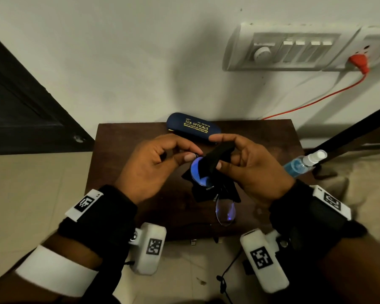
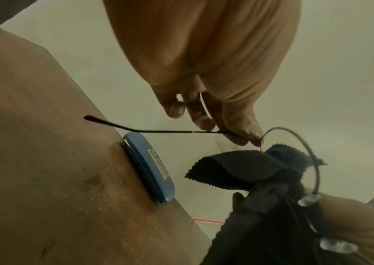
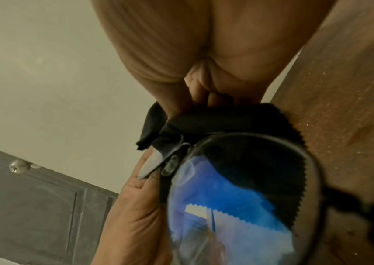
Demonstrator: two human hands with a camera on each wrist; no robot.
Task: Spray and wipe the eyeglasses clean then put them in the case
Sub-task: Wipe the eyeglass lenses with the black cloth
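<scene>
The thin-rimmed eyeglasses (image 1: pixel 225 212) are held above the brown table (image 1: pixel 119 150), one lens over the other. My left hand (image 1: pixel 192 155) pinches the frame by the hinge; its temple arm (image 2: pixel 136 130) sticks out to the side below the left hand (image 2: pixel 238 132). My right hand (image 1: pixel 217 152) pinches a black cloth (image 1: pixel 215 160) folded over the upper lens, which glares blue. In the right wrist view my right hand (image 3: pixel 195 100) grips the cloth (image 3: pixel 215 122) just past the lens (image 3: pixel 227 197). The blue case (image 1: pixel 193 128) lies shut at the table's back edge.
A spray bottle (image 1: pixel 303 163) with blue liquid lies at the table's right edge. On the wall behind are a switch panel (image 1: pixel 294 49) and a red plug (image 1: pixel 359 61) with its cable. A dark door (image 1: pixel 20 102) stands to the left.
</scene>
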